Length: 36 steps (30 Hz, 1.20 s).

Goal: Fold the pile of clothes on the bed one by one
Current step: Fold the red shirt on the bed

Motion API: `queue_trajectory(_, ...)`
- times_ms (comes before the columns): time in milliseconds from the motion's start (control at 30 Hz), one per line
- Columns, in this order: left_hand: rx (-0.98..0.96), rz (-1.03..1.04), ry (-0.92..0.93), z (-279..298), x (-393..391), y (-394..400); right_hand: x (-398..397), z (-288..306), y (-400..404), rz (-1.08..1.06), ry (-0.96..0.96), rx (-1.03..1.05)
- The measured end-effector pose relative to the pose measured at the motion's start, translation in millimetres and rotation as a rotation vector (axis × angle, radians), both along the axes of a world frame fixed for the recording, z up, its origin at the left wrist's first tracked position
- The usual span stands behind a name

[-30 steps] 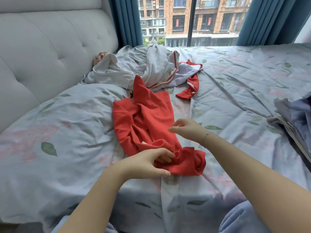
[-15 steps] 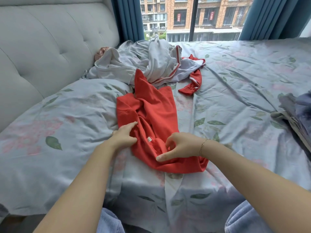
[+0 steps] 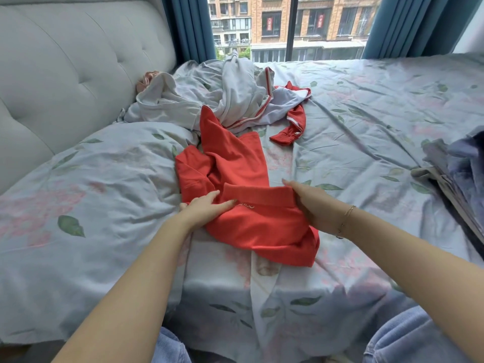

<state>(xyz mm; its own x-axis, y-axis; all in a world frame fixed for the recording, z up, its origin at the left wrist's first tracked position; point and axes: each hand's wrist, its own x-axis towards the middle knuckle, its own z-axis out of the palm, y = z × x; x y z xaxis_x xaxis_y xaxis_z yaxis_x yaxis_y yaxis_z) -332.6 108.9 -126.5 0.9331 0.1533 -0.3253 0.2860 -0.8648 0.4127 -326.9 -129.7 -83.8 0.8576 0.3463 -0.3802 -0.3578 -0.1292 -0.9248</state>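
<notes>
— Where does the shirt (image 3: 251, 218) lie on the bed (image 3: 366, 153)?
— Near the front edge, about the middle. The rest is placed from it.
— The hands?
— The left hand (image 3: 207, 208) rests on the shirt's left side, the right hand (image 3: 311, 205) against its right side, both by the collar.
— Behind the shirt?
— The pile of clothes (image 3: 222, 100), its near edge touching the shirt's far end. A sleeve (image 3: 290, 129) trails out of the pile, behind and right of the shirt.
— To the left?
— The pillow (image 3: 91, 179), just beside it, with the headboard (image 3: 65, 74) beyond.
— To the right?
— A stack of garments (image 3: 458, 174), well apart, at the bed's edge.
— Farthest back?
— The window (image 3: 288, 27), behind the pile.
</notes>
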Motion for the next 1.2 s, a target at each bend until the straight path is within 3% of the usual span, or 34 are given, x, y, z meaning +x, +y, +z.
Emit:
queue_trajectory(100,-0.051,-0.05,0.032,2,3,-7,6,2,-13,-0.017,0.111,0.1)
queue_trajectory(167,-0.292,-0.049,0.032,3,4,-9,6,9,-22,0.096,0.118,0.108)
queue_trajectory(233,-0.52,-0.032,0.01,6,1,-11,4,16,-33,0.258,0.062,0.016)
queue_trajectory(333,-0.654,0.04,-0.171,27,-6,-7,4,20,-53,0.399,-0.078,-0.167)
queue_trajectory(400,-0.731,0.085,-0.32,49,-17,-6,2,24,-63,0.289,-0.199,-0.231)
queue_trajectory(500,-0.807,0.097,-0.395,95,-38,-10,-5,42,-72,0.042,-0.307,-0.107)
queue_trajectory(700,-0.902,-0.012,-0.643,242,-57,-29,-16,149,-80,-0.083,-0.528,0.111)
queue_trajectory(867,-0.851,-0.111,-0.781,373,-75,-48,-6,284,-91,-0.244,-0.848,0.009)
queue_trajectory(1000,-0.745,-0.119,-0.876,457,-92,-46,2,376,-118,-0.371,-1.169,-0.291)
queue_trajectory(1200,-0.513,-0.052,-0.919,510,-115,-38,2,429,-151,-0.407,-1.494,-0.733)
